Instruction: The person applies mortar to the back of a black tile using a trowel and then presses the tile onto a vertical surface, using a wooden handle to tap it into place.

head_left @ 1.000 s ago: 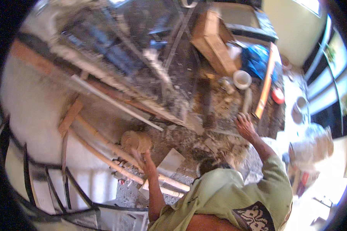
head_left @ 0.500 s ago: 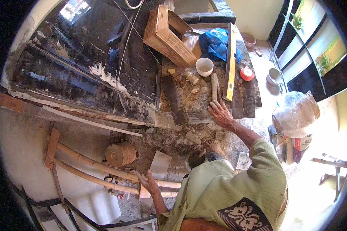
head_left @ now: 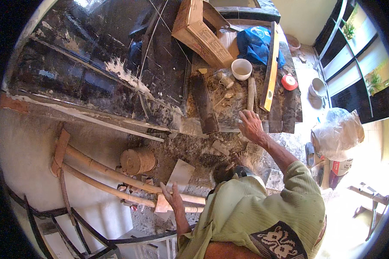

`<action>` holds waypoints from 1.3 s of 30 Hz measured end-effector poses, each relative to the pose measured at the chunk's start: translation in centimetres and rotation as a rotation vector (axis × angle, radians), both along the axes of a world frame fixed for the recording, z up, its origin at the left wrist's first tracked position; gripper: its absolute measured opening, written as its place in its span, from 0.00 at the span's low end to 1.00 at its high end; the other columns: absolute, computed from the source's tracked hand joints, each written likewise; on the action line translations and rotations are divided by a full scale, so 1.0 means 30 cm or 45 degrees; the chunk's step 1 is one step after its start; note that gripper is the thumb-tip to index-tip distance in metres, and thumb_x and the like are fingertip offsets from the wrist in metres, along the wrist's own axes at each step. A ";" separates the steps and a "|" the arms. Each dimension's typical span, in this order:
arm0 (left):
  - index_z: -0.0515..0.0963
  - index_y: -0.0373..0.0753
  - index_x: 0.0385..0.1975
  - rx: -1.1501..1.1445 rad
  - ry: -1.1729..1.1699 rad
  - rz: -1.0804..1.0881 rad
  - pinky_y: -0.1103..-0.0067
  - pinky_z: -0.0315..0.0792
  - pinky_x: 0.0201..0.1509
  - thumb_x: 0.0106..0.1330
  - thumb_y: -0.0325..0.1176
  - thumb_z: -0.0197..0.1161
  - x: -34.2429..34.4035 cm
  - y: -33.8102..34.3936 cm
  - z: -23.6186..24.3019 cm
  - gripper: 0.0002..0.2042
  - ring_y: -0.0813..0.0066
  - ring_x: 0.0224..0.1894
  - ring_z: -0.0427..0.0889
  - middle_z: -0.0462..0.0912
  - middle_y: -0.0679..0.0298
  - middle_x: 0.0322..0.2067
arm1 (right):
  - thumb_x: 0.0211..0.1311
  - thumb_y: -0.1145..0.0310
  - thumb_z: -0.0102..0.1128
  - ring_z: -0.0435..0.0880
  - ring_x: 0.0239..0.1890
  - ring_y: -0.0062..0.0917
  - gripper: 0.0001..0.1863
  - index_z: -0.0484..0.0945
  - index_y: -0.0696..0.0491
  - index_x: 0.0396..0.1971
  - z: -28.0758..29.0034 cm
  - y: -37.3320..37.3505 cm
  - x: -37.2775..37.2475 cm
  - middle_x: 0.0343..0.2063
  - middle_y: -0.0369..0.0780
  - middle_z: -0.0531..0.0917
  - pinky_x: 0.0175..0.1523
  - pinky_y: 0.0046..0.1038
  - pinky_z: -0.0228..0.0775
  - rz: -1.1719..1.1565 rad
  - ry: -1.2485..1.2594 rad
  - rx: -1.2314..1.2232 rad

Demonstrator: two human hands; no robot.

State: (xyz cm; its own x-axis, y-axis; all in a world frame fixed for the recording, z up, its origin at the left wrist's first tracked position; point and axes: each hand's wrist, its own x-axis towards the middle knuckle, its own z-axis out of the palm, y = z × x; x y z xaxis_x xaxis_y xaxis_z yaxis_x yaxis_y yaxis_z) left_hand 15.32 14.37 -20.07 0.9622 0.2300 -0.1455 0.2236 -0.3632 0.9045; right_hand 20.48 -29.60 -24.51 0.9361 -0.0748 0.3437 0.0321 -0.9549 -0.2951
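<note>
My right hand (head_left: 252, 127) is at the front edge of the dusty work surface (head_left: 235, 123), its fingers stretched toward the near end of a wooden stick (head_left: 251, 94); whether they touch it I cannot tell. Beyond that end stand a white bowl (head_left: 241, 69) and a small metal cup (head_left: 224, 80). To the right lie a yellow spirit level (head_left: 270, 75) and a round red-and-white thing (head_left: 289, 82). My left hand (head_left: 173, 197) is low, fingers apart, holding nothing, beside bamboo poles (head_left: 117, 177) and a reddish block (head_left: 162, 204).
A black tiled counter (head_left: 95, 86) fills the far left. A cardboard box (head_left: 201, 39), blue bag (head_left: 255, 46) and dark tile strip (head_left: 204, 105) lie on the work surface. Below are a crusted cylinder (head_left: 137, 161) and pale tile (head_left: 181, 175). Plastic-wrapped goods (head_left: 339, 134) stand right.
The whole view has shifted, so the work surface sits slightly further right and up. My right hand has drawn back a little from the stick's end, its fingers closer together. My left hand stays low.
</note>
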 end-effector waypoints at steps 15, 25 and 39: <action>0.60 0.43 0.66 -0.217 0.360 -0.066 0.66 0.73 0.51 0.63 0.42 0.65 0.027 -0.059 -0.159 0.32 0.67 0.55 0.72 0.73 0.58 0.53 | 0.48 0.73 0.60 0.80 0.37 0.43 0.31 0.65 0.48 0.56 -0.158 0.033 0.415 0.43 0.48 0.72 0.28 0.40 0.74 -0.293 0.131 0.118; 0.62 0.42 0.66 -0.242 0.709 0.085 0.69 0.73 0.44 0.64 0.34 0.62 -0.042 0.016 -0.216 0.30 0.70 0.49 0.75 0.76 0.60 0.47 | 0.57 0.69 0.59 0.77 0.35 0.45 0.18 0.70 0.51 0.48 -0.044 0.107 0.045 0.37 0.47 0.73 0.34 0.41 0.72 -0.131 0.175 0.446; 0.57 0.47 0.67 -0.462 0.626 0.197 0.60 0.71 0.56 0.62 0.47 0.65 0.138 -0.060 -0.221 0.35 0.66 0.57 0.72 0.73 0.61 0.54 | 0.55 0.73 0.57 0.77 0.34 0.48 0.18 0.72 0.49 0.48 0.002 -0.205 -0.333 0.35 0.47 0.73 0.36 0.46 0.71 -0.642 0.196 0.457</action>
